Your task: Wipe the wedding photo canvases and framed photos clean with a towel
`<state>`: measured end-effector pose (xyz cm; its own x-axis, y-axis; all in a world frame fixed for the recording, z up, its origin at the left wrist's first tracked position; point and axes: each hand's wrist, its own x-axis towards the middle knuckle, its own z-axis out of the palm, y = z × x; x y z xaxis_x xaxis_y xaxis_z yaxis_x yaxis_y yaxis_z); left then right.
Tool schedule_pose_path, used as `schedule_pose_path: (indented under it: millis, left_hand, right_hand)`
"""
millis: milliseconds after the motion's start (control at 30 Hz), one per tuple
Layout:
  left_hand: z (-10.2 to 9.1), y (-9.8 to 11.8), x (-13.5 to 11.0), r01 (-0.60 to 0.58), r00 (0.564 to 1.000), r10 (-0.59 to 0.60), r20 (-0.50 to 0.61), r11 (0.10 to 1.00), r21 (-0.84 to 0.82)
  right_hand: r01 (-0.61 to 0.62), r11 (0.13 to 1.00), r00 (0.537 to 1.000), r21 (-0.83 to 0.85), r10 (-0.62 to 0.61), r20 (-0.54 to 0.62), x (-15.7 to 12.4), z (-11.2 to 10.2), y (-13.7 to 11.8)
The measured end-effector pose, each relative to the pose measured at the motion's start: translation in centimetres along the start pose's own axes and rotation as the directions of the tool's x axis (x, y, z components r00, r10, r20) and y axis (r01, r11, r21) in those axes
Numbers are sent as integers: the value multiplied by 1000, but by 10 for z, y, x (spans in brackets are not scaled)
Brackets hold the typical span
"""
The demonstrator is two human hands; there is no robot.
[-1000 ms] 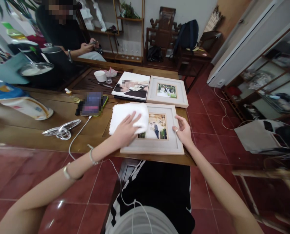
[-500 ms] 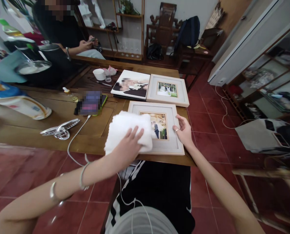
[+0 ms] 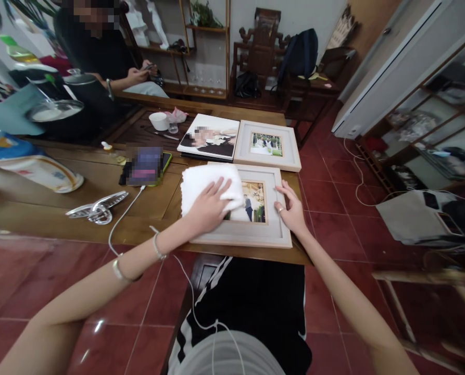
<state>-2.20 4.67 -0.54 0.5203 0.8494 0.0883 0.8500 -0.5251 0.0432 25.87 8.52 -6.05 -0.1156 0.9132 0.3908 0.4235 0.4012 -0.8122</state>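
A white towel (image 3: 195,182) lies folded over the left part of a pale wooden picture frame (image 3: 255,237), at the table's near edge. My left hand (image 3: 209,208) presses flat on the towel with its fingers stretched out. Part of the framed couple photo (image 3: 255,202) shows to the right of the towel; the rest is covered. At the frame's right side, my right hand (image 3: 291,208) holds the border, its thumb on the front. Behind lie a second framed photo (image 3: 267,144) and a large photo panel (image 3: 209,136), side by side.
On the wooden table (image 3: 154,229) are a phone (image 3: 144,165) with a white cable, a silver winged ornament (image 3: 99,207), a small dropper bottle (image 3: 113,153), a white cup (image 3: 159,121) and a detergent bottle (image 3: 29,161). Across the table sits a person (image 3: 95,52) with a phone.
My left hand and the towel have moved up the frame, away from me. The frame has shifted slightly left. My right hand stays at its right edge.
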Motion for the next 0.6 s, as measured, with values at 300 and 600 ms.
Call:
schedule_pose_path:
  millis: [300,600]
  left_hand:
    - [-5,-14,35,45,998,-49,48,995,86]
    - [-17,70,-73,-167,974,169,151,986,-23]
  right_hand:
    - [125,992,974,1,-123,192,4,-5,-10]
    - [78,994,952,-77,-52,301,-5,-10,-17]
